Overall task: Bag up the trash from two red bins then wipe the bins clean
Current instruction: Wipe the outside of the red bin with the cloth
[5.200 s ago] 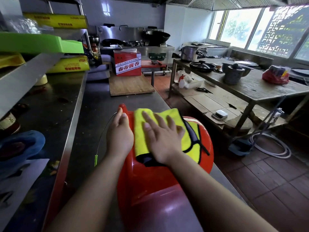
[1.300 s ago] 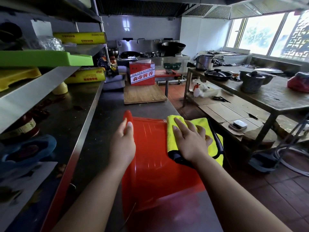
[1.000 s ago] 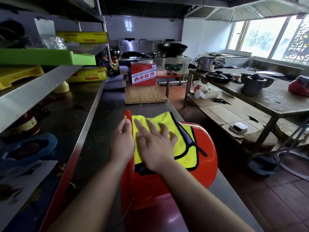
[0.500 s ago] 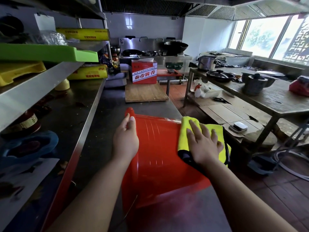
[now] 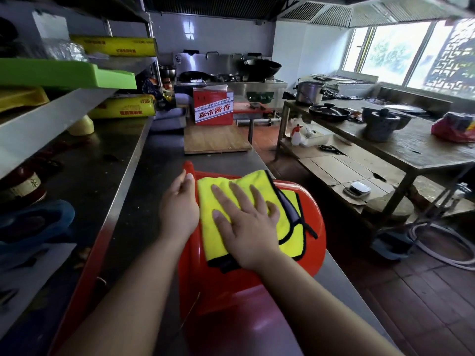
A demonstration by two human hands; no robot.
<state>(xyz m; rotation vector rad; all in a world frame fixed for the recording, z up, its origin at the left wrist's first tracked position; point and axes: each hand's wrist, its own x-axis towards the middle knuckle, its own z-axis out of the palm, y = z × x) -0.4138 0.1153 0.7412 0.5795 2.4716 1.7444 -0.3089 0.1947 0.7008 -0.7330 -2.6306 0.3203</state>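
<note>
Cloth (image 5: 286,228) flat under right hand (image 5: 246,222) on red bin (image 5: 218,286)

Commercial kitchen: wok (image 5: 262,66) on steel range (image 5: 231,84), overhead extraction hood (image 5: 334,11).

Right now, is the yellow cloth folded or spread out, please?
Folded: the cloth shows one black-edged layer overlapping another beside the right hand.

Bright yellow cloth (image 5: 246,209) with black edging, over glossy red bin (image 5: 257,286).
</note>
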